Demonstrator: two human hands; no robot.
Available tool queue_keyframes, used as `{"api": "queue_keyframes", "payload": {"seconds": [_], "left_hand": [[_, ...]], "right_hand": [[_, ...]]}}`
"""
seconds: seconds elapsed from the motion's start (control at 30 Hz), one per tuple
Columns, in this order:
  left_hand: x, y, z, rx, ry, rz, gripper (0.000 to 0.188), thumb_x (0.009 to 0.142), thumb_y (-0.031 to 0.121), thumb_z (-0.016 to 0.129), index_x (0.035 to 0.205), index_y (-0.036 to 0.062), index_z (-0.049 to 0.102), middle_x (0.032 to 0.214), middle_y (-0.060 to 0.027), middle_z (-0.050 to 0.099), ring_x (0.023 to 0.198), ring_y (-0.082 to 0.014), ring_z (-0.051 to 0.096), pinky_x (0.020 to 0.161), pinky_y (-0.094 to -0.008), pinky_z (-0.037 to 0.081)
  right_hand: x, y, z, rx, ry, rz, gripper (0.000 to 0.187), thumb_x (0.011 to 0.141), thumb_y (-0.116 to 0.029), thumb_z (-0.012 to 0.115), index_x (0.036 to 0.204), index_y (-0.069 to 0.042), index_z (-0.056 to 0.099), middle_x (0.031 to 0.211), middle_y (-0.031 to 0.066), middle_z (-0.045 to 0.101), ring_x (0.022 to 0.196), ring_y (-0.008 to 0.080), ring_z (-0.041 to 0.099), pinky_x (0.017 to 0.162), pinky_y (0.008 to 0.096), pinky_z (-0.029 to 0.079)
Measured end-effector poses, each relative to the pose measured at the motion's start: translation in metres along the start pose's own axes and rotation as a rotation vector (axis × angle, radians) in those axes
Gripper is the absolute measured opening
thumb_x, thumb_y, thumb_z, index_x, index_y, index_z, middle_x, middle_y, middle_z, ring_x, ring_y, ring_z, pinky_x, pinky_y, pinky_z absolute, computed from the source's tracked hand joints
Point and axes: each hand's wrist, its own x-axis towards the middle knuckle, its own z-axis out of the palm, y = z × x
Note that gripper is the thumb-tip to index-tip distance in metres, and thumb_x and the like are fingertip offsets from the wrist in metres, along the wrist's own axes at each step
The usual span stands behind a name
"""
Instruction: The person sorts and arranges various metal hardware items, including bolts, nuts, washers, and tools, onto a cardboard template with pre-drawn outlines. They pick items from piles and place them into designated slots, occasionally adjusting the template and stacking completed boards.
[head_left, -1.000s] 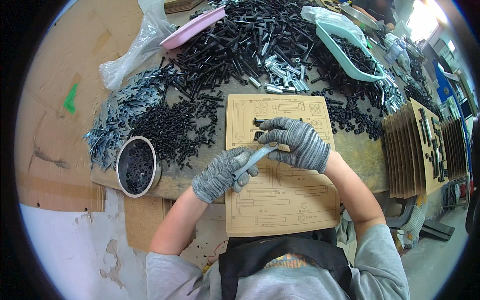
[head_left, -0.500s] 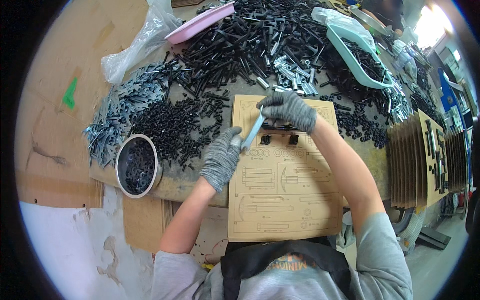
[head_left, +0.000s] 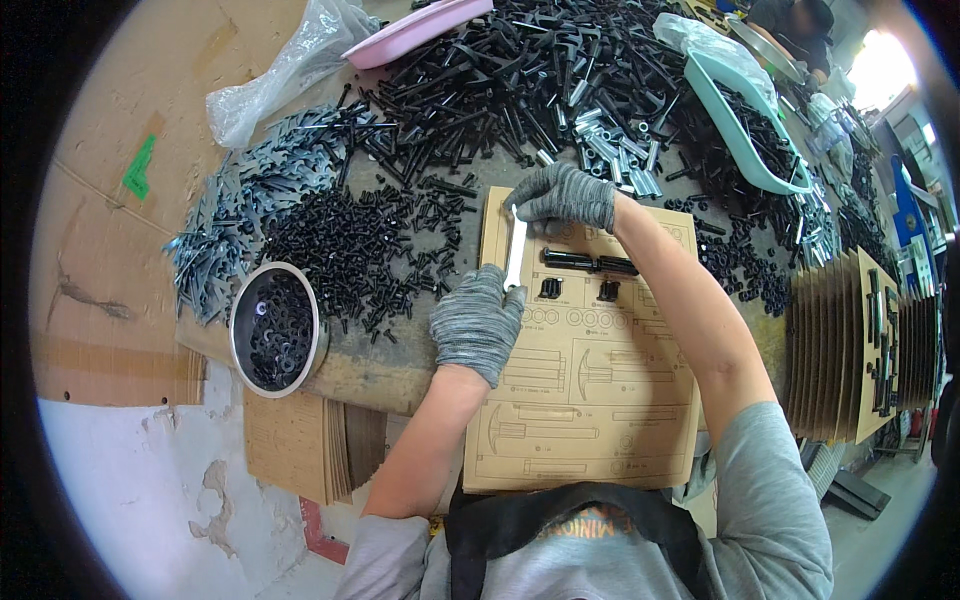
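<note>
Both my hands wear grey knit gloves. A silvery flat open-ended wrench (head_left: 517, 250) stands nearly upright over the upper left of a printed cardboard sheet (head_left: 650, 400). My left hand (head_left: 478, 325) is closed on the wrench's lower end, thumb and fingers pinching it. At its upper end my right hand (head_left: 565, 200) is closed, fingertips against the jaw. Dark bolt-like rods (head_left: 570, 260) lie across the sheet below my right hand. Two small clusters of black screws (head_left: 551, 289) sit under them. Printed outlines of tools and nuts cover the lower sheet.
Small black screws (head_left: 340, 250) and flat grey wrenches (head_left: 215, 230) are heaped at left, beside a metal bowl (head_left: 321, 345) of black washers. Black metal parts (head_left: 480, 95) pile up behind. A teal tray (head_left: 722, 130) and upright cardboard sheets (head_left: 825, 350) stand at right. Another person (head_left: 795, 30) is at far right.
The wrench has turned more upright, its jaw now showing by my right fingers. My left hand has shifted right over the sheet's edge, my right hand slightly up. The dark rods are more exposed.
</note>
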Motion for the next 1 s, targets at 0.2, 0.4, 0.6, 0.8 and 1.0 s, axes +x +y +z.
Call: {"api": "queue_keyframes", "payload": {"seconds": [0.2,0.4,0.6,0.8,1.0], "left_hand": [[0.000,-0.004,-0.002,0.002,-0.037,0.002,0.027,0.084,0.032,0.062,0.090,0.0058,0.060,0.084,-0.0160,0.064,0.074,-0.0350,0.064,0.067,-0.0458,0.051],[0.004,0.000,-0.008,0.097,-0.107,-0.043,0.030,0.085,0.036,0.063,0.095,0.0072,0.065,0.087,-0.0158,0.067,0.082,-0.0325,0.066,0.074,-0.0422,0.051],[-0.001,-0.007,-0.019,0.072,-0.114,-0.124,0.040,0.081,0.045,0.070,0.092,0.0063,0.067,0.074,-0.0109,0.068,0.070,-0.0253,0.066,0.068,-0.0375,0.051],[0.040,-0.001,-0.019,-0.349,-0.228,-0.067,0.043,0.080,0.047,0.070,0.089,0.0043,0.068,0.077,-0.0144,0.068,0.071,-0.0253,0.066,0.069,-0.0370,0.050],[0.154,-0.088,-0.014,0.292,0.236,-0.059,0.044,0.087,0.037,0.058,0.114,0.0027,0.059,0.112,-0.0203,0.062,0.107,-0.0357,0.059,0.094,-0.0436,0.046]], "right_hand": [[0.001,-0.003,0.024,-0.440,0.258,-0.199,0.027,0.080,-0.019,0.073,0.104,-0.008,0.072,0.088,0.0088,0.072,0.076,0.0194,0.067,0.074,0.0317,0.053],[-0.047,-0.051,0.088,-0.678,0.458,-0.563,0.035,0.081,-0.017,0.068,0.114,-0.006,0.063,0.096,0.0135,0.065,0.085,0.0292,0.064,0.080,0.0360,0.052],[-0.180,-0.139,0.181,-0.467,-0.330,-0.879,0.042,0.091,-0.022,0.060,0.126,0.000,0.052,0.125,0.0117,0.056,0.112,0.0254,0.054,0.097,0.0320,0.041],[-0.209,-0.137,0.139,-0.093,-0.281,-0.715,0.048,0.088,-0.020,0.062,0.127,0.004,0.048,0.115,0.0172,0.059,0.095,0.0248,0.059,0.079,0.0298,0.046],[-0.226,-0.150,0.093,0.658,-0.031,-0.667,0.054,0.086,-0.017,0.065,0.127,0.009,0.043,0.106,0.0226,0.062,0.077,0.0242,0.064,0.060,0.0276,0.050]]}}
